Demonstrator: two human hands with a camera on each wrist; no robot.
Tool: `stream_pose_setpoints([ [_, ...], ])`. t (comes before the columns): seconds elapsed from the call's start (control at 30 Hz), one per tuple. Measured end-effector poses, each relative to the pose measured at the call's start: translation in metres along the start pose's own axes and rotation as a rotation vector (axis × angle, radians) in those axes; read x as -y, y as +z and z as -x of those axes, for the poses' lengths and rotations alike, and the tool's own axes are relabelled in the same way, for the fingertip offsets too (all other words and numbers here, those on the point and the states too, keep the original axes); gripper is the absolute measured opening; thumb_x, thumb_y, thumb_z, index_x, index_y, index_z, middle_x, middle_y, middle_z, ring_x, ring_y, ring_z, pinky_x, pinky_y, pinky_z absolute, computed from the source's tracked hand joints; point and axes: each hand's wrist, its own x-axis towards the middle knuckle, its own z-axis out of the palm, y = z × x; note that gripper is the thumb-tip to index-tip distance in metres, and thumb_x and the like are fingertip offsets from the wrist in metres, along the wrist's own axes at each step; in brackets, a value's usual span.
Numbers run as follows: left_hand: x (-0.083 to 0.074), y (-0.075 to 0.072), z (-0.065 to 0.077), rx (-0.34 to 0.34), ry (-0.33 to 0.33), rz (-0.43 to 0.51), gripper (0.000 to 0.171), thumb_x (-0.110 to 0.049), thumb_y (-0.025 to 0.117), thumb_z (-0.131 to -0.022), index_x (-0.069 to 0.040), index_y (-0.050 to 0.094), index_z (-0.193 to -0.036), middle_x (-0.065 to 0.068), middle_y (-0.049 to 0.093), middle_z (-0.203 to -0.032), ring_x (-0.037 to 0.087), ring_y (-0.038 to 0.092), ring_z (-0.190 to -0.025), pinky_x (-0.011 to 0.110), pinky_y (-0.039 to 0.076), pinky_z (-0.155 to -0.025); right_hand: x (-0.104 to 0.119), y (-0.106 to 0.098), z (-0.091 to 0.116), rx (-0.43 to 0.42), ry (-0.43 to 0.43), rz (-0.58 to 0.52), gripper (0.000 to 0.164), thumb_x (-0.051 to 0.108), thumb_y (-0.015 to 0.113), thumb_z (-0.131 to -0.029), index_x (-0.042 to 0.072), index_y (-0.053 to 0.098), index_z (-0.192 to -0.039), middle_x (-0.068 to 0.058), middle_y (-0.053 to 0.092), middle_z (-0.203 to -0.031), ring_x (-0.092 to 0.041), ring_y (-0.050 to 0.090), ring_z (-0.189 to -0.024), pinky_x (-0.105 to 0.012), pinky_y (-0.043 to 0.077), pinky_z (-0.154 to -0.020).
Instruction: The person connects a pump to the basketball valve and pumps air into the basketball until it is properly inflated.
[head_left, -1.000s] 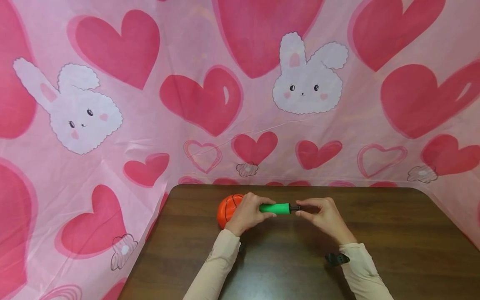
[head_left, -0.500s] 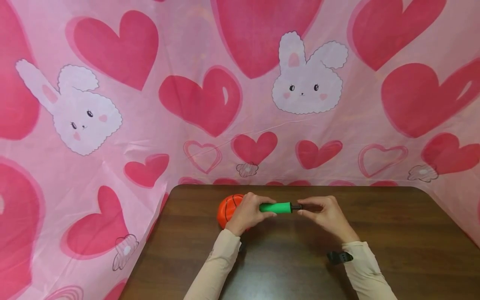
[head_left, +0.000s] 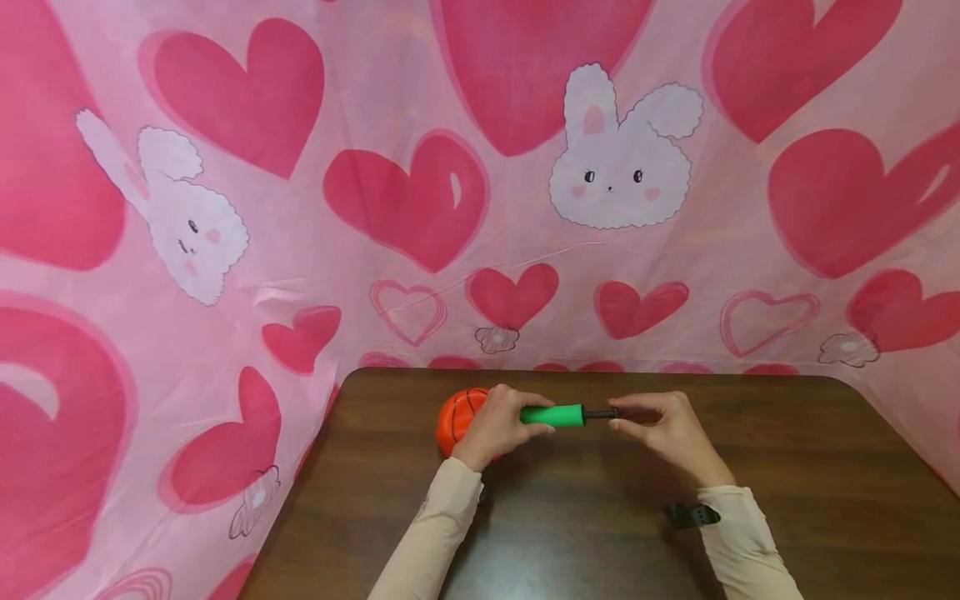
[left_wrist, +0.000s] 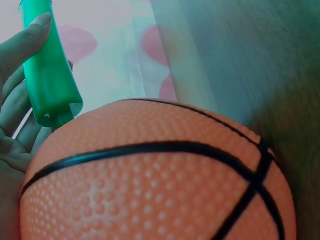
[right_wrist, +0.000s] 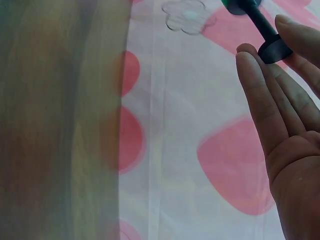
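Pink cloth (head_left: 517,196) backs the table (head_left: 562,517), the left hand (head_left: 498,427) partly hiding the ball (head_left: 456,421).

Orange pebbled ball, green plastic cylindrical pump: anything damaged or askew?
Nothing stands out. The orange ball shows no tear or dent on its visible side, and the black rod of the green pump looks straight.
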Motion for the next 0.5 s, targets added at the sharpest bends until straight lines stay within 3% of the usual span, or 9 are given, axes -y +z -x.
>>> stream_pose_setpoints([
  [0.33,0.000,-0.002,-0.002,-0.011,-0.009,-0.015,0.033,-0.024,0.092,-0.080,-0.019,0.083,-0.112,-0.006,0.082,-0.099,0.004,0.064,-0.079,0.018,0.052,-0.074,-0.003,-0.021,0.001,-0.017,-0.005,0.000,0.029,0.000,0.090,-0.076,0.003,0.082,-0.105,-0.018,0.081,-0.096,0.007,0.072,-0.081,-0.012,0.057,-0.070],
  [0.5,0.001,-0.002,-0.001,-0.005,-0.020,-0.011,0.033,-0.023,0.091,-0.081,-0.019,0.083,-0.112,-0.005,0.082,-0.099,0.003,0.061,-0.076,0.016,0.050,-0.072,-0.006,-0.031,0.004,-0.023,0.039,0.024,0.029,0.000,0.089,-0.077,0.003,0.082,-0.105,-0.019,0.080,-0.096,0.008,0.072,-0.080,-0.013,0.058,-0.070],
])
